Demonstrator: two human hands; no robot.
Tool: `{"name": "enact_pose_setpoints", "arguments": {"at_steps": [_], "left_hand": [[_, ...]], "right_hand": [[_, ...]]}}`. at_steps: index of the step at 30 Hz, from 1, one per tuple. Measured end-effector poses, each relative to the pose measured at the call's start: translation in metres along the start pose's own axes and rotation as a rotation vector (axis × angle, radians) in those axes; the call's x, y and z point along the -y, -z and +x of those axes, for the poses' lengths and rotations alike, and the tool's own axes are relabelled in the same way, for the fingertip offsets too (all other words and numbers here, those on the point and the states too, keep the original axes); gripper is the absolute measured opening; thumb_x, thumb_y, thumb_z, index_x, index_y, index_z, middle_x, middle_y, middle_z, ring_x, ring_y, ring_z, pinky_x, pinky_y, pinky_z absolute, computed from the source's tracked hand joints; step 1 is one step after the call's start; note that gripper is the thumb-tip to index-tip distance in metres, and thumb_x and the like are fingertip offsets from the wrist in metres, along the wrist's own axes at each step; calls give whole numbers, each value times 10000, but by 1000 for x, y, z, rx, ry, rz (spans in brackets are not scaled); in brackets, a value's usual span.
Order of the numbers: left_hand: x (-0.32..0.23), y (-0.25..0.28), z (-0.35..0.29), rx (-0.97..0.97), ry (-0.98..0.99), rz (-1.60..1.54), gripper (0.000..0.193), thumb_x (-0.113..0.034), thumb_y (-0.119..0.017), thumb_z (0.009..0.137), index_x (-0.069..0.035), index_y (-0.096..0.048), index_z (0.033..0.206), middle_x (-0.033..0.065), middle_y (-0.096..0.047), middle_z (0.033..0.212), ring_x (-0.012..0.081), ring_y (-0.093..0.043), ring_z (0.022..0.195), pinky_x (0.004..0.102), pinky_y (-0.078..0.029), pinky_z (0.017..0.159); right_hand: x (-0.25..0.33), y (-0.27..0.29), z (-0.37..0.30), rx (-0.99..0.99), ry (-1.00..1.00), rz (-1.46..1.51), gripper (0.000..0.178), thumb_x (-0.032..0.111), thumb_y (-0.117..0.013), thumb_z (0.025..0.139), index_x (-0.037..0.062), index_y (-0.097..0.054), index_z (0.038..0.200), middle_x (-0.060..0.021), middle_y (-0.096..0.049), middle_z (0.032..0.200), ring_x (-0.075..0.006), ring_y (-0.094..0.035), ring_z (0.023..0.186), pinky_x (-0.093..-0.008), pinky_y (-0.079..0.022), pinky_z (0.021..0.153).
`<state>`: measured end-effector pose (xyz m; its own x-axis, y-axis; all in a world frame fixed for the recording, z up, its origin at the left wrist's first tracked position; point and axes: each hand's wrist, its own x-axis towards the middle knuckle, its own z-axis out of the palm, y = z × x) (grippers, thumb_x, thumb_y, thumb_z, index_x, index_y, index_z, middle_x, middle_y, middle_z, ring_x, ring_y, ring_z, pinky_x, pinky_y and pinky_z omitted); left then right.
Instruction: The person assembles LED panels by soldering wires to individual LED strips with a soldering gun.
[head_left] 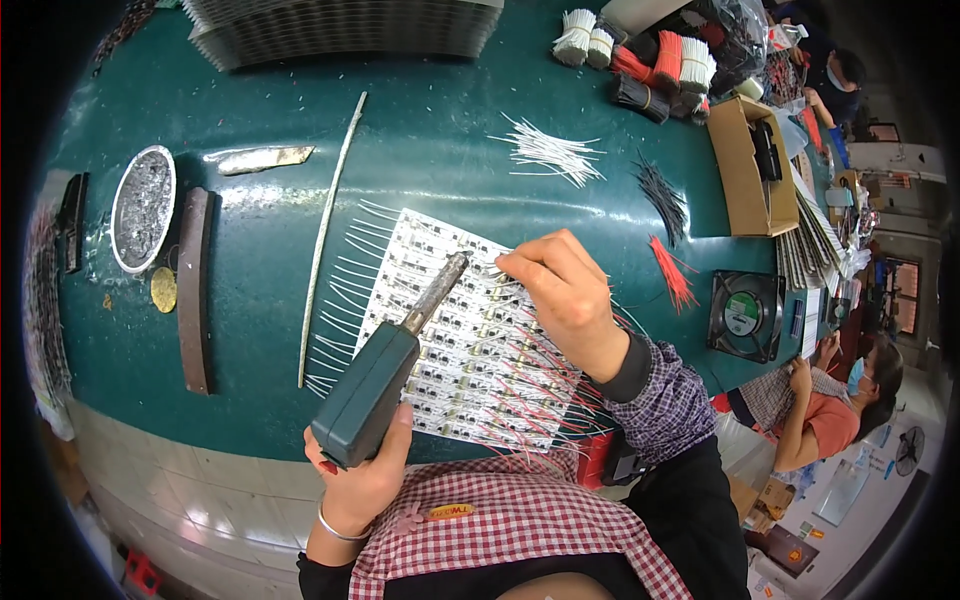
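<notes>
One dark-green plastic soldering gun (372,390) in left grip (372,485); right grip (572,298) pinched, contents unclear, just right of metal tip (457,262).

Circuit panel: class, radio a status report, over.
Left hand grips soldering gun, tip over panel. Right hand pinched near panel's upper right. Panel flat; red, dark wires across lower right.

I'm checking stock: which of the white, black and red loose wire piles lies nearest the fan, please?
The red pile, beside the fan; the black pile and white pile lie farther off.
</notes>
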<state>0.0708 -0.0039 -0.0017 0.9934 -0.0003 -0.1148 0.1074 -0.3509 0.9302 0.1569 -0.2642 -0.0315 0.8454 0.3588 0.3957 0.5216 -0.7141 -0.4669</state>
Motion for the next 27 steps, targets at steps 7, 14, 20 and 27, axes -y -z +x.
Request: {"name": "enact_pose_setpoints", "arguments": {"at_steps": [7, 14, 20, 27], "left_hand": [[-2, -4, 5, -8, 53, -139, 192, -4, -768, 778, 41, -697, 951, 84, -683, 848, 128, -643, 676, 269, -518, 610], [-2, -2, 7, 59, -14, -75, 193, 15, -750, 782, 60, -686, 959, 113, -682, 877, 160, -659, 693, 275, -524, 618], [-1, -3, 6, 70, 16, -94, 194, 30, -744, 772, 61, -684, 954, 138, -679, 886, 182, -669, 704, 283, -524, 616], [-7, -4, 9, 76, -36, -57, 187, 43, -737, 764, 66, -683, 942, 136, -669, 862, 176, -652, 681, 285, -500, 581]], "right_hand": [[-1, 2, -2, 24, 22, -4, 338, -86, -643, 670, -34, -662, 1003, -125, -626, 955, -274, -609, 845, -347, -531, 683], [3, 5, -1, 66, 21, -39, 352, -67, -644, 678, -32, -643, 1028, -124, -617, 986, -277, -597, 884, -350, -528, 718], [4, 6, -2, 109, 12, -62, 357, -52, -640, 690, -31, -644, 1046, -122, -608, 1006, -278, -590, 904, -352, -529, 735], [7, 7, -1, 135, 3, -98, 341, -38, -640, 710, -31, -646, 1051, -118, -596, 1010, -268, -586, 920, -342, -530, 732]]}}
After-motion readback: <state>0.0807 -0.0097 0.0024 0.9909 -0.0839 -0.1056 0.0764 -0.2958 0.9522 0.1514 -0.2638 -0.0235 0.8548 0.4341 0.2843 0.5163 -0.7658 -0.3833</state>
